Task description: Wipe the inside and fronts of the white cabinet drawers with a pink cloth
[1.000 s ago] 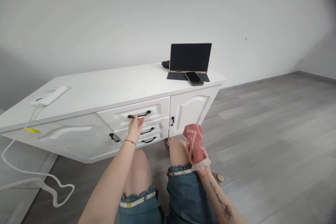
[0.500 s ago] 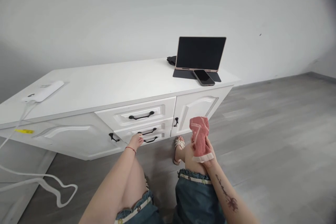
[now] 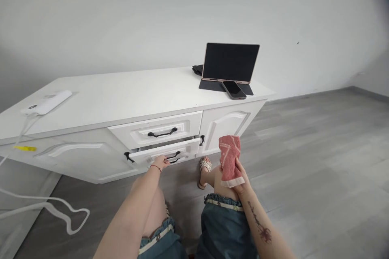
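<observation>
My left hand (image 3: 161, 162) grips the black handle (image 3: 173, 155) of the middle drawer (image 3: 146, 156) of a white cabinet (image 3: 121, 101), and that drawer stands pulled out a little. The top drawer (image 3: 158, 129) above it is closed. My right hand (image 3: 238, 174) holds a folded pink towel (image 3: 230, 157) upright above my right knee.
On the cabinet top stand a dark tablet (image 3: 231, 62) on a folding cover, a phone (image 3: 234, 90) in front of it, and a white power strip (image 3: 45, 103) whose cable (image 3: 45, 206) trails over the grey floor. My sandalled foot (image 3: 205, 168) is near the cabinet's base.
My left hand dropped from the top drawer's handle to the middle drawer's handle, and that drawer has slid out a little. The towel stays in my right hand.
</observation>
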Demonstrator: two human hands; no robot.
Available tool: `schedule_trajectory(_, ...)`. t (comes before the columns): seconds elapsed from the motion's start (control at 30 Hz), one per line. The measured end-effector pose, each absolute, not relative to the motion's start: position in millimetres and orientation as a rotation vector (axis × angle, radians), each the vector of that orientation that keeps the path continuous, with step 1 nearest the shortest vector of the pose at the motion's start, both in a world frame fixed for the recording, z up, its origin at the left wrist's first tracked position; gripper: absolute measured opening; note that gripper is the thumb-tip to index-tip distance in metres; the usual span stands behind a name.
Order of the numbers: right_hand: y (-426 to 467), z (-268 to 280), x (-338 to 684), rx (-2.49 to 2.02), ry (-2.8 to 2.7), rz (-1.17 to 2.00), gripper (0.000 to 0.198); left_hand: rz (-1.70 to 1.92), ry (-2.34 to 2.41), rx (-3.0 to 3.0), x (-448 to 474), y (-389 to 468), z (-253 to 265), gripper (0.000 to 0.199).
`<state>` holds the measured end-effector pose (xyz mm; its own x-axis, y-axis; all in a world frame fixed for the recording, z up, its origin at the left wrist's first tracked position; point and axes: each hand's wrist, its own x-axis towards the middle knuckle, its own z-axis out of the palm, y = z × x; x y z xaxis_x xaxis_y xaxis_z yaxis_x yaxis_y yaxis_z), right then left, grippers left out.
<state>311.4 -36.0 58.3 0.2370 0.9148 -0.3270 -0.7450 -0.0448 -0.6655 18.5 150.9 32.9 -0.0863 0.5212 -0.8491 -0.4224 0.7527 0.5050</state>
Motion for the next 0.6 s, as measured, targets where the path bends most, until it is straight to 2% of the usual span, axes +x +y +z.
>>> schedule_trajectory(0.13, -32, 63, 307, -0.885, -0.155, 1.387, 0.021, 0.669, 1.507, 0.019, 9, 131, 28, 0.038)
schedule_trajectory(0.3, -28, 66, 303, -0.886, -0.125, 1.336, 0.019, 0.645, 1.539, 0.012, 4, 89, 22, 0.010)
schedule_trajectory(0.47, -26, 65, 297, -0.933, -0.151, 1.324, 0.017, 0.636, 1.551, 0.036, -2, 48, 21, 0.028)
schedule_trajectory(0.6, -30, 70, 291, -1.106, -0.344, 1.246, 0.032, 0.624, 1.524, 0.059, -10, 19, 20, 0.028)
